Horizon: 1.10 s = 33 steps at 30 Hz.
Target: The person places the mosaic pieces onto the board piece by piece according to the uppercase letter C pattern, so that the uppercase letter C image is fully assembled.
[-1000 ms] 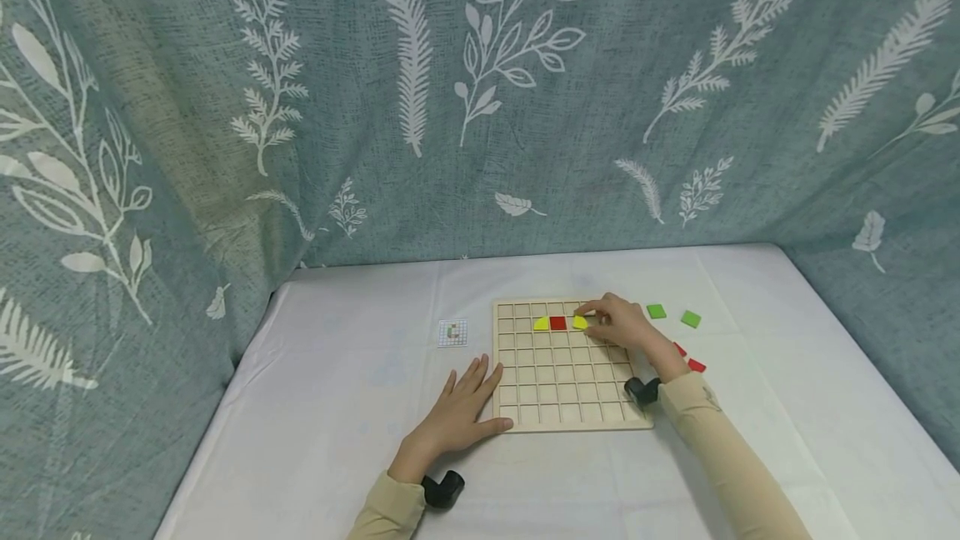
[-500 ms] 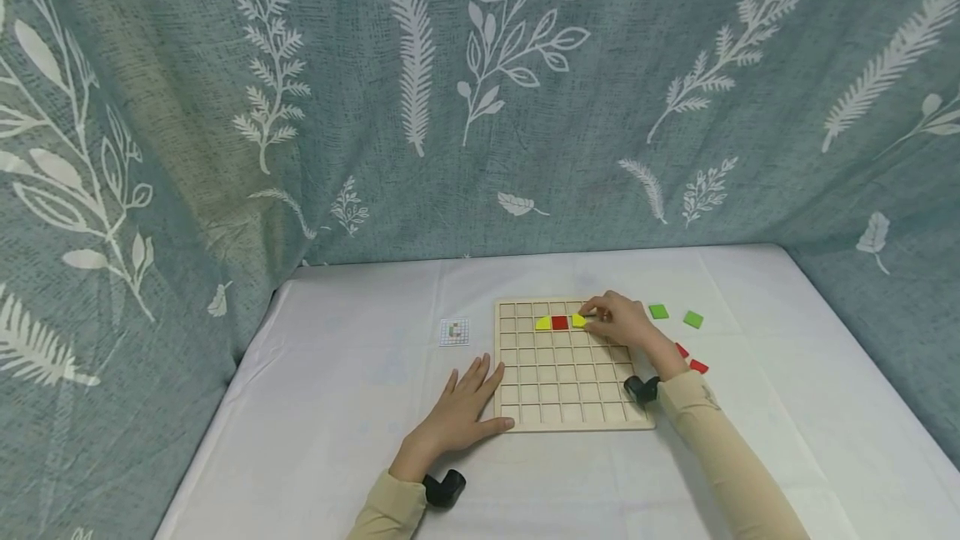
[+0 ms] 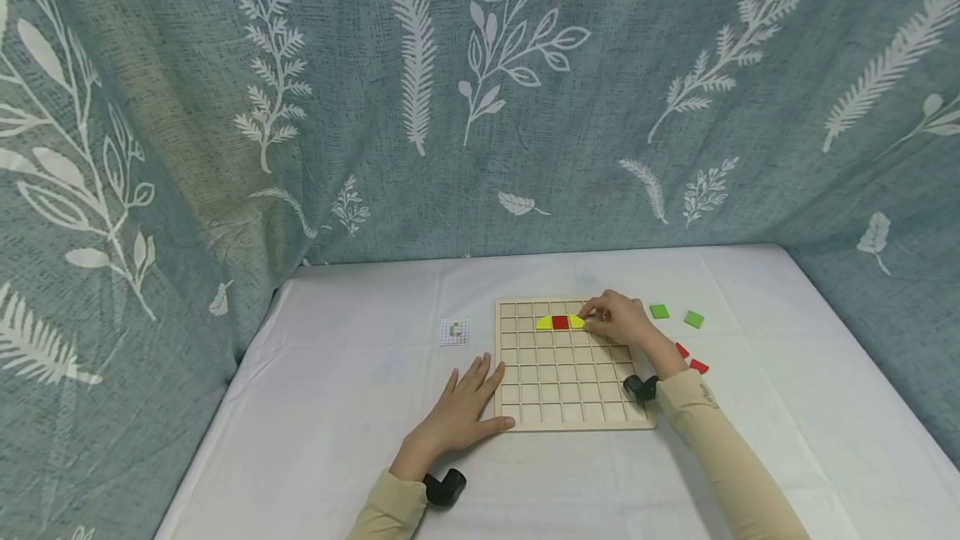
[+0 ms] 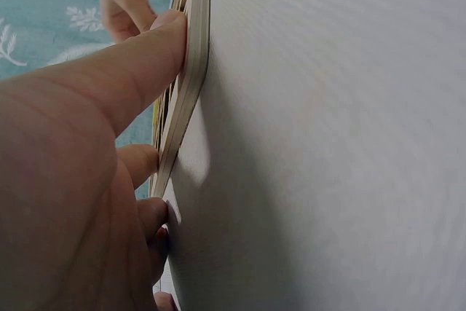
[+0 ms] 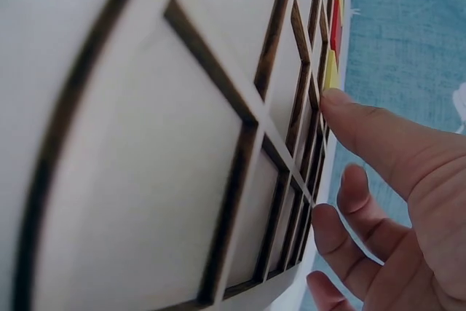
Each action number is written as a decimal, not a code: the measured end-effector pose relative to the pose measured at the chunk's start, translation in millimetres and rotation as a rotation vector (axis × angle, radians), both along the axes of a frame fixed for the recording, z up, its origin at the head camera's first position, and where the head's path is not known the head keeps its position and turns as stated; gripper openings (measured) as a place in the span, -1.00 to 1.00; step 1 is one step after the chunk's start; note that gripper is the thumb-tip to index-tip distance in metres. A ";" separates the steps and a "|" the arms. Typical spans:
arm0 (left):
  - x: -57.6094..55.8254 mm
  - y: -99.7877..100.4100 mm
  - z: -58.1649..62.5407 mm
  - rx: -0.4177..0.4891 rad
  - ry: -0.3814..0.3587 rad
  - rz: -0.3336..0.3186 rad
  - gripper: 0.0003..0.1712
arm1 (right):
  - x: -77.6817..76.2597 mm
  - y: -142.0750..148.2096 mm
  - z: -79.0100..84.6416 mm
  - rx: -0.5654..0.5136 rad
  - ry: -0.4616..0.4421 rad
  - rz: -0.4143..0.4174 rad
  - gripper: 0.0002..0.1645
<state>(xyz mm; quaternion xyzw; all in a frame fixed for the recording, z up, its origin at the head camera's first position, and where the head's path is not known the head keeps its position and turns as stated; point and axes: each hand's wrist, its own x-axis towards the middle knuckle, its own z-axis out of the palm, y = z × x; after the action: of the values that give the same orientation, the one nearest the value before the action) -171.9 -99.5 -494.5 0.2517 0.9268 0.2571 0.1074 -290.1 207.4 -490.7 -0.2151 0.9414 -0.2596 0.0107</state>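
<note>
A wooden grid board [image 3: 540,394] lies on the table. In one of its far rows sit a yellow tile with a rounded corner [image 3: 543,323], a red square tile [image 3: 560,322] and a second yellow tile [image 3: 576,322], side by side. My right hand [image 3: 622,322] pinches that second yellow tile, thumb and forefinger at its right side. In the right wrist view the thumb [image 5: 364,125] meets the near end of the yellow tile [image 5: 331,71]. My left hand [image 3: 459,415] lies spread along the board's left edge, thumb on the front left corner. The left wrist view shows its thumb [image 4: 138,71] on the board's rim.
Two green tiles [image 3: 659,312] lie right of the board. Red pieces [image 3: 698,367] lie nearer, partly behind the right wrist. A small printed pattern card [image 3: 454,332] is left of the board. A patterned curtain [image 3: 420,215] hangs behind the table.
The second yellow tile has shifted slightly left, up against the red tile, and now sits straighter in its row. My right fingers moved with it. The left hand keeps its place.
</note>
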 end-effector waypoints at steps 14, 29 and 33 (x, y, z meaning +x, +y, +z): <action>-0.5 0.3 -1.0 0.000 0.000 -0.006 -0.10 | 6.4 2.4 5.1 -0.010 -0.010 -0.017 -0.82; -0.4 -0.5 -2.3 -0.003 0.003 -0.003 -0.09 | 12.8 22.2 8.8 -0.046 -0.019 -0.073 -0.81; 0.0 -0.9 -2.1 -0.006 0.005 -0.004 -0.09 | 13.2 28.8 8.6 -0.042 -0.023 -0.116 -0.81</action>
<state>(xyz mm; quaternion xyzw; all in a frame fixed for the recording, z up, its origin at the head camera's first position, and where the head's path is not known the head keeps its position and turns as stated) -171.9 -100.4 -496.6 0.2539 0.9273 0.2536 0.1065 -276.9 236.2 -482.1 -0.1574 0.9464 -0.2822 0.0019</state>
